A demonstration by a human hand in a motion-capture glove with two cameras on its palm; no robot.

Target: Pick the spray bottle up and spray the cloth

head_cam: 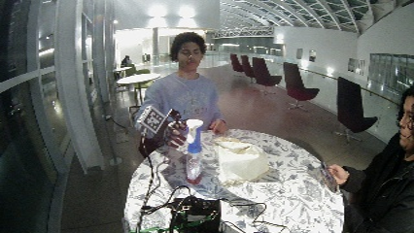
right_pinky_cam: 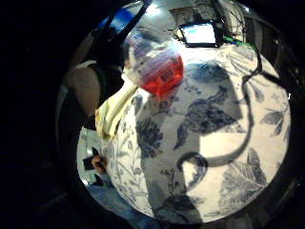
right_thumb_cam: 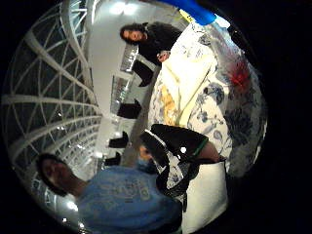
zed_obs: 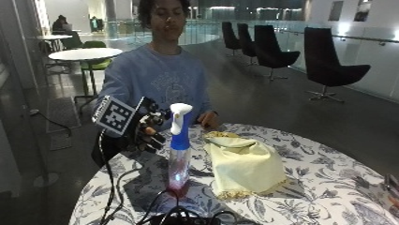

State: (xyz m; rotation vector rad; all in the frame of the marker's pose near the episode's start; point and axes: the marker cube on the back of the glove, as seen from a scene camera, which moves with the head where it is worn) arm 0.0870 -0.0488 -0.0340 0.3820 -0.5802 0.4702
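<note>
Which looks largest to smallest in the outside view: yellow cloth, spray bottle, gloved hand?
1. Yellow cloth.
2. Spray bottle, tall but narrow.
3. Gloved right hand.
The bottle stands nearer the camera, so its rank is less sure.

The person (zed_obs: 159, 75) wears a loose, pale blue sweatshirt with long sleeves and a faint, lighter printed design across the chest, at the upper middle of the outside view. The right hand (zed_obs: 148, 131), at the left middle of that view, wears a black glove with black straps. The other hand (zed_obs: 209, 121), near the centre, wears nothing.
</note>
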